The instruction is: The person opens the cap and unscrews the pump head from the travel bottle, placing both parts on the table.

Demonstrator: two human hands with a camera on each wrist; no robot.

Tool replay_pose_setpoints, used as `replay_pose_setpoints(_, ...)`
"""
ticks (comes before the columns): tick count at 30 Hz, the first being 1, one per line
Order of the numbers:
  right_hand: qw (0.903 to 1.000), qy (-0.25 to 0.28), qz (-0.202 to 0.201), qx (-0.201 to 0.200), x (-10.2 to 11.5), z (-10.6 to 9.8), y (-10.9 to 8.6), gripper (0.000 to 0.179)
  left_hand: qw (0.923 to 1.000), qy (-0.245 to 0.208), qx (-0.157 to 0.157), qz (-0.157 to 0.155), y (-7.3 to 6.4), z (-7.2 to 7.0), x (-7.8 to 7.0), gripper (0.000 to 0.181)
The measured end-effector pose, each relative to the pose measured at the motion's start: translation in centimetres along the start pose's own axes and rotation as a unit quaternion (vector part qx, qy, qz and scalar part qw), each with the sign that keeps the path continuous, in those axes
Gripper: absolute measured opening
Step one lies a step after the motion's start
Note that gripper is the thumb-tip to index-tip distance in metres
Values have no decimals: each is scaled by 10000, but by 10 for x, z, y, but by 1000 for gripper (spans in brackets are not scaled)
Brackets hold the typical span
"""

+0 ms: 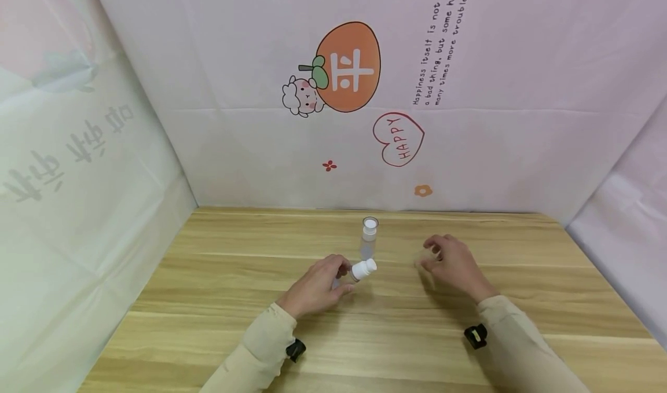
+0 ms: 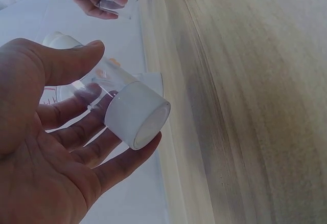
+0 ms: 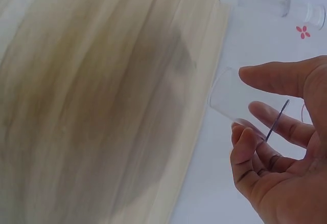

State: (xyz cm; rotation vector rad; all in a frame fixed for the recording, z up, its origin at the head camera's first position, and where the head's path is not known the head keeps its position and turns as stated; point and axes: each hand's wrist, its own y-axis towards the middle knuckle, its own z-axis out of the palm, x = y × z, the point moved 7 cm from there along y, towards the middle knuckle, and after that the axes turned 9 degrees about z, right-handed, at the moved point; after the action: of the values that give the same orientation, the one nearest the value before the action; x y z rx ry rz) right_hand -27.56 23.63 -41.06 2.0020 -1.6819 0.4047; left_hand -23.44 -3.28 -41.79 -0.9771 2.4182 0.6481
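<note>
My left hand (image 1: 319,283) grips a small clear pump bottle (image 2: 138,114) by its body, thumb on one side and fingers on the other. The bottle is tilted, its white pump head (image 1: 363,268) pointing right in the head view and its white base facing the left wrist camera. My right hand (image 1: 457,267) holds a clear cap (image 3: 225,95) between thumb and fingers, off to the right and above the table. A second clear bottle (image 1: 369,241) with a white top stands upright just beyond the left hand, with a clear cap over its top.
The wooden table (image 1: 234,248) runs back to a white printed cloth wall (image 1: 250,150). Cloth also hangs at the left and right sides. Each sleeve carries a black wrist strap (image 1: 296,350).
</note>
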Motion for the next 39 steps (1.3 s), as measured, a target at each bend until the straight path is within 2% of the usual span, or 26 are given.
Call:
replay_pose_setpoints(21, 9996, -24, 282, 54, -12, 2, 9, 35, 9999, -21, 97, 30, -1, 2, 1, 29)
replay_pose_setpoints(28, 9990, -39, 415, 145, -20, 1, 7, 35, 9999, -123, 109, -35, -2, 1, 1, 29)
replay_pose_setpoints(39, 9986, -185, 486, 54, -31, -4, 7, 35, 9998, -82, 140, -113, -3, 0, 2, 30)
